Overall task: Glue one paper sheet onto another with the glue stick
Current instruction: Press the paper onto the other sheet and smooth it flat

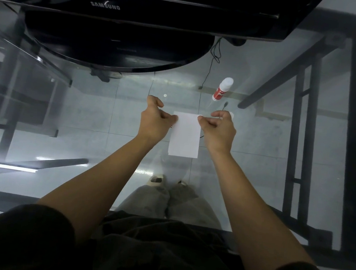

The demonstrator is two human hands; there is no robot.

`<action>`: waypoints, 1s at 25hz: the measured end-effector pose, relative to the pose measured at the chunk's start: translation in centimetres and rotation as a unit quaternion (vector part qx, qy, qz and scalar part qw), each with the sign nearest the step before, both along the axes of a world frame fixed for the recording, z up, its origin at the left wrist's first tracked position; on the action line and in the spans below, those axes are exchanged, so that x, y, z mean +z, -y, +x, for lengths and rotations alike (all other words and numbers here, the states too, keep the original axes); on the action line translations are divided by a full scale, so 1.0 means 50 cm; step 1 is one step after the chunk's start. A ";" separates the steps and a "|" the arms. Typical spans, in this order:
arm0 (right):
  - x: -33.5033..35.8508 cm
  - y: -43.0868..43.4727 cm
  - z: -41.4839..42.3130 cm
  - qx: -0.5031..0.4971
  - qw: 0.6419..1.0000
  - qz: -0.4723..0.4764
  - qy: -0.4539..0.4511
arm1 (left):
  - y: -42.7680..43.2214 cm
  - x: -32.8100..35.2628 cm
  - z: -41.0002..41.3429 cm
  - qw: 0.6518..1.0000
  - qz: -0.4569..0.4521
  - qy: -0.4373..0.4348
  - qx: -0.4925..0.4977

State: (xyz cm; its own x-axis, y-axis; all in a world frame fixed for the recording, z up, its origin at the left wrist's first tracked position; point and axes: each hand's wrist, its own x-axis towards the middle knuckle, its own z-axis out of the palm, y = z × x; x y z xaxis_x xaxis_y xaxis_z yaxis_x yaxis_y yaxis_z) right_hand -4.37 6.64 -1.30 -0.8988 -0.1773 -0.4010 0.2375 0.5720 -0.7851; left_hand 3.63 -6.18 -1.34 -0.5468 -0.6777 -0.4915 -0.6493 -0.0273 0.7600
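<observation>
A white paper sheet (185, 136) lies on the glass table, a second sheet's edge just showing under its left and bottom sides. My left hand (155, 120) pinches the top sheet's upper left corner. My right hand (218, 129) pinches its upper right corner. A small white cap-like object peeks out behind my right hand's fingers; I cannot tell what it is. The glue stick (222, 89), white with a red label, lies on its side beyond my right hand, untouched.
A black Samsung monitor (122, 28) with a wide curved base stands at the back of the glass table (260, 144). Thin black cables (211, 65) run down from it toward the glue stick. Black table frame bars (352, 132) show at the right.
</observation>
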 end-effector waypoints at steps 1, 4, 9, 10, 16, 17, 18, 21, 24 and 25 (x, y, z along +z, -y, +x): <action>-0.002 0.001 0.001 0.001 1.000 0.005 -0.006 | -0.002 -0.004 -0.001 1.000 -0.013 0.002 -0.005; -0.006 0.005 0.004 -0.003 1.000 0.010 -0.015 | -0.005 -0.009 -0.004 0.999 -0.041 0.012 -0.018; -0.012 0.009 0.007 -0.005 0.999 0.018 -0.028 | -0.004 -0.011 -0.010 0.998 -0.054 0.026 -0.021; -0.013 0.010 0.007 -0.007 0.999 0.020 -0.030 | -0.003 -0.011 -0.012 0.998 -0.055 0.030 -0.021; -0.017 0.014 0.004 0.017 0.996 0.050 -0.065 | -0.008 -0.005 -0.023 0.997 -0.053 0.048 -0.016; -0.017 0.016 0.005 0.022 0.995 0.055 -0.075 | -0.008 -0.004 -0.025 0.997 -0.053 0.054 -0.014; -0.017 0.018 0.006 0.023 0.995 0.058 -0.084 | -0.009 -0.003 -0.028 0.997 -0.054 0.061 -0.012; -0.017 0.021 0.008 0.027 0.992 0.066 -0.100 | -0.009 -0.001 -0.035 0.995 -0.055 0.082 -0.012; -0.017 0.023 0.001 0.046 0.991 0.074 -0.100 | -0.002 0.002 -0.045 0.992 -0.049 0.112 -0.023; -0.017 0.024 -0.002 0.054 0.990 0.081 -0.100 | 0.001 0.005 -0.048 0.991 -0.044 0.121 -0.023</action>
State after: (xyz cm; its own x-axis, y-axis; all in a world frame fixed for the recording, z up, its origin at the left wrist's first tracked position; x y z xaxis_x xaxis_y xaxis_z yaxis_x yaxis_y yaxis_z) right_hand -4.47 5.44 -2.14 -0.9426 -0.2244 -0.2471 0.0167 0.7076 -0.7065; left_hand 1.25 -6.22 -1.10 -0.4520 -0.7003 -0.5525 -0.8119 0.0664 0.5800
